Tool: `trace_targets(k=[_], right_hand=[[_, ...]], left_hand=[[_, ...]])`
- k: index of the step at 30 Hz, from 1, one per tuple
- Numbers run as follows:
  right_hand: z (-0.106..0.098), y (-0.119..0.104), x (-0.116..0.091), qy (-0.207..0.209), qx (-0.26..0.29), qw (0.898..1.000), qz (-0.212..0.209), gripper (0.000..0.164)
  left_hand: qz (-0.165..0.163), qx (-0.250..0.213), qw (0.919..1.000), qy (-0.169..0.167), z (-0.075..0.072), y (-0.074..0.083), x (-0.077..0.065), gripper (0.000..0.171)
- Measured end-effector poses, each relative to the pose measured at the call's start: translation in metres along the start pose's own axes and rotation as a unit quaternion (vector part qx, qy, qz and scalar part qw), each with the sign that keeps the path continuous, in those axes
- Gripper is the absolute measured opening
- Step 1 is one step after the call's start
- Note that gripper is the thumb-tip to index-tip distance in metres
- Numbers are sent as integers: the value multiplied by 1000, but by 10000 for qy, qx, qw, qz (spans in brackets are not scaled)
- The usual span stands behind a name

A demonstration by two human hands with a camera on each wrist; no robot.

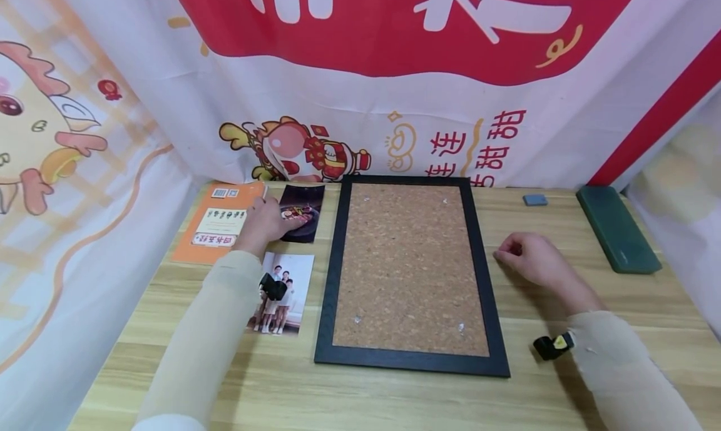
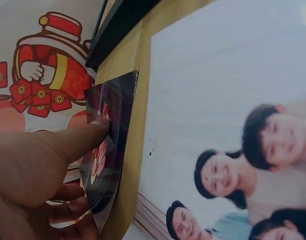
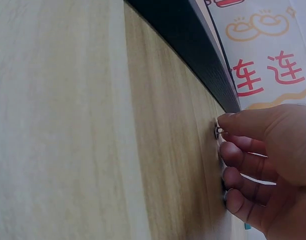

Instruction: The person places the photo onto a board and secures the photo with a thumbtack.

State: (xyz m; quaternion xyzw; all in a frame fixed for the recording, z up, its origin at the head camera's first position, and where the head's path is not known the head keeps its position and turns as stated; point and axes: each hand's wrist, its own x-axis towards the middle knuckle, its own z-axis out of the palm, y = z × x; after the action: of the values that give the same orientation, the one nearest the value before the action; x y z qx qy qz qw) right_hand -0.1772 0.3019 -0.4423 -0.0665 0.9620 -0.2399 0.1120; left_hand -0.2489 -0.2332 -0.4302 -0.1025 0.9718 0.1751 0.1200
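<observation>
Passage between right hand (image 1: 535,261) and green box (image 1: 616,229) (blue block (image 1: 535,200) at the far end), framed corkboard (image 1: 414,268) in the way leftward.

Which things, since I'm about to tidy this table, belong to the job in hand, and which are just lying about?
Likely the job's:
dark food photo, touched by the left hand
small piece pinched by the right hand, too small to identify
framed corkboard
family photo

Probably just lying about:
orange booklet
green case
blue block
</observation>
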Motion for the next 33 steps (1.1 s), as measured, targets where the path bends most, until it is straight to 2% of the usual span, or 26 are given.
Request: trace_targets(k=[7,14,17,24,33], right_hand=[[-3,-2,-1,-4,-155,9999,-19,20],[-3,-3,-1,-68,-288,9995,95,21],[-3,-3,-3,-99,-326,9993,162,21],[-1,-2,-4,-133,-321,9993,143,21],[-1,-1,-7,-106,-320,9993,165,21]], left_hand=[[-60,-220,9997,-7,-1,-2,5,87],[-226,-587,9980,-14,-1,-3,4,83],[-164,-669,9976,18,0,-4,4,80],[-130,-957,9953,-6,-2,-11,3,55],[104,-1159,9932,-10,-9,-17,-1,47]])
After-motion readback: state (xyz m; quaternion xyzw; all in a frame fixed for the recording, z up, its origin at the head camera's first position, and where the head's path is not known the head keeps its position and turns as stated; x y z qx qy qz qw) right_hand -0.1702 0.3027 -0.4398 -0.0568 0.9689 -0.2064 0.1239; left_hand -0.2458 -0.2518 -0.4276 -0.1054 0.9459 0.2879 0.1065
